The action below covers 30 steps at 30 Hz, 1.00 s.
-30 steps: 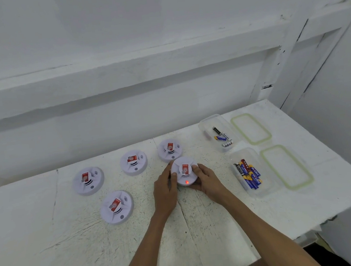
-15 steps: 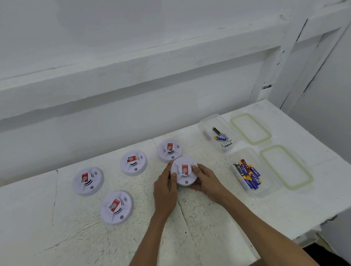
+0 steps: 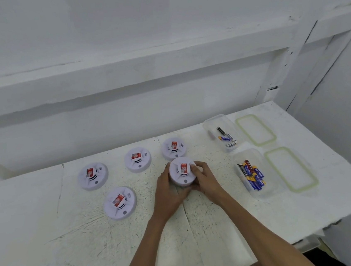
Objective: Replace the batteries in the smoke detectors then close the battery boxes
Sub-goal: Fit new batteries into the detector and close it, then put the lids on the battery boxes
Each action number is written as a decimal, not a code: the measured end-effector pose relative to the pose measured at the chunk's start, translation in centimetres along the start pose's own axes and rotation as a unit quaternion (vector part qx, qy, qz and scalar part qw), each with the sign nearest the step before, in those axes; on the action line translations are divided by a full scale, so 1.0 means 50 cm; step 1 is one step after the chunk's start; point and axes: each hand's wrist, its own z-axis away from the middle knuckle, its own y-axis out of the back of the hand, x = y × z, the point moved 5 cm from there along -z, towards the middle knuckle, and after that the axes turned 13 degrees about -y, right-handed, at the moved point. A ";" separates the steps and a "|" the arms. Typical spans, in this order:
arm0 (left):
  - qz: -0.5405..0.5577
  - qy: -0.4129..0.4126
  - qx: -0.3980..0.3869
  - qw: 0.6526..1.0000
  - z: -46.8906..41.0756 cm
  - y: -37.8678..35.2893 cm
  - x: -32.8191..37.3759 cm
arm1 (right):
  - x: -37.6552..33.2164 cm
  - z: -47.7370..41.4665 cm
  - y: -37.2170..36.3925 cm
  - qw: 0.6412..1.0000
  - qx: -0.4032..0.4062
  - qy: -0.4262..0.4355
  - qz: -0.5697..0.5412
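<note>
White table (image 3: 52, 243) fills the lower frame. Smoke detector (image 3: 182, 171), centre frame: light, rigid plastic puck, smooth, so grip by the rim. Left hand (image 3: 168, 193) and right hand (image 3: 205, 180) both clasp its rim. Versus half a second ago, it's now tilted up, with fingers wrapped further around it.

5 white detectors (image 3: 92, 175), each wearing a red label (image 3: 89, 172). White, cracked table (image 3: 52, 243). Clear boxes (image 3: 252, 189), pale green-rimmed lids (image 3: 290, 169), blue-and-yellow batteries (image 3: 256, 178) with black and red ends.
</note>
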 end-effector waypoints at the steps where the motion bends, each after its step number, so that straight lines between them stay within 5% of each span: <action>1: -0.002 0.012 0.015 1.000 0.008 0.004 -0.007 | 0.000 -0.001 -0.005 0.999 0.013 0.010 0.031; 8: -0.073 0.043 0.140 0.986 0.062 0.052 -0.021 | -0.013 0.013 -0.055 0.965 0.061 0.124 0.223; 30: -0.159 0.002 0.078 0.984 0.057 0.037 -0.008 | -0.005 0.016 -0.044 0.925 0.175 0.127 0.312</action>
